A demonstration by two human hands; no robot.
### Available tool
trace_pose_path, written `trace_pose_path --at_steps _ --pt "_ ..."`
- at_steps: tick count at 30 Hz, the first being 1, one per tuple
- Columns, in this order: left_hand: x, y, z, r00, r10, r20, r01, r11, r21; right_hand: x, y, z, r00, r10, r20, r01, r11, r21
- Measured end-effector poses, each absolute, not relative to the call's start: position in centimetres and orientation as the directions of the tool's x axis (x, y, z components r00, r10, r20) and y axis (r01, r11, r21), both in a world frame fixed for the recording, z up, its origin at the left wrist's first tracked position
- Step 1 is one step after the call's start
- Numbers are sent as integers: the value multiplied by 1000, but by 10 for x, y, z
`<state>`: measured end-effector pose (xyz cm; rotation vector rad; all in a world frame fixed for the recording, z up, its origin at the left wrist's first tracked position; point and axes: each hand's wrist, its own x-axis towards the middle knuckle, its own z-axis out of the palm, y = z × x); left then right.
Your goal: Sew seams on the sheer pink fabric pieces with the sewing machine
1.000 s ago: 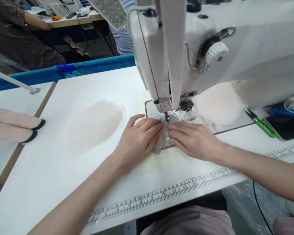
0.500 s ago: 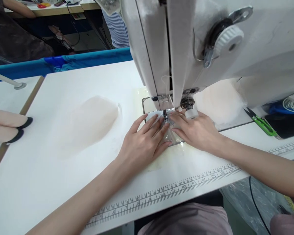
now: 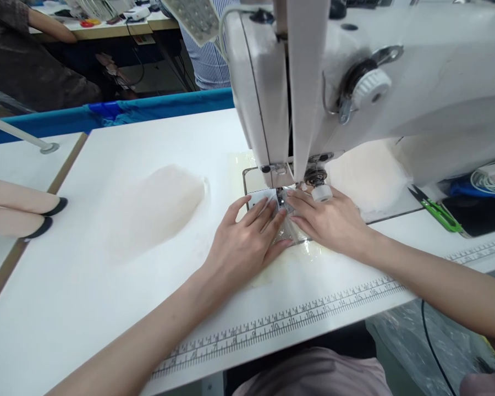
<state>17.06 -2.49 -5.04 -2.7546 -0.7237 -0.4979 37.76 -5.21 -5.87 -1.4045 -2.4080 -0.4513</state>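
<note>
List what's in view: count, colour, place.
Sewing machine: one, white, upper right
Table: one, white, centre
Ruler: one, dark-marked, near edge
Sheer piece: one, beige, left of machine
Fabric: count unclear, beige, under machine arm
Snips: one, green, right
Flat object: one, black, beside snips
Cord: one, white, far right
Tubes: two, beige, black-ended, far left
Rod: one, white, upper left
Cloth strip: one, blue, far edge
Other people: two, dark and striped clothes, top left
Left hand and right hand: one each, flanking presser foot
</note>
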Motion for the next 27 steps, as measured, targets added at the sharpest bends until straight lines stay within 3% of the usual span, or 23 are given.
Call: trace_pose_path --at_steps 6,11,15,18,22,24,27 --pt "172 -24 -52 811 424 404 512 -847 -139 378 -52 -60 -469 763 445 874 475 107" --pt "167 -25 -50 806 404 433 510 -845 -160 379 -55 -56 -525 683 508 827 550 116" --pt "159 -24 -45 879 203 433 299 -939 -168 382 -61 -50 -604 588 539 735 672 91" --pt "156 -25 -45 907 92 411 189 -961 -203 387 -64 -49 -647 552 526 652 758 6" --pt "158 -27 -49 861 194 470 288 -948 -135 392 -64 -51 -646 544 536 583 804 -115" --pt "159 -28 -49 829 271 489 334 -942 -43 392 -64 -50 -657 562 502 599 794 -105" --pt "159 -29 -46 859 218 464 270 -962 -48 392 -63 -48 -684 574 450 619 783 -59"
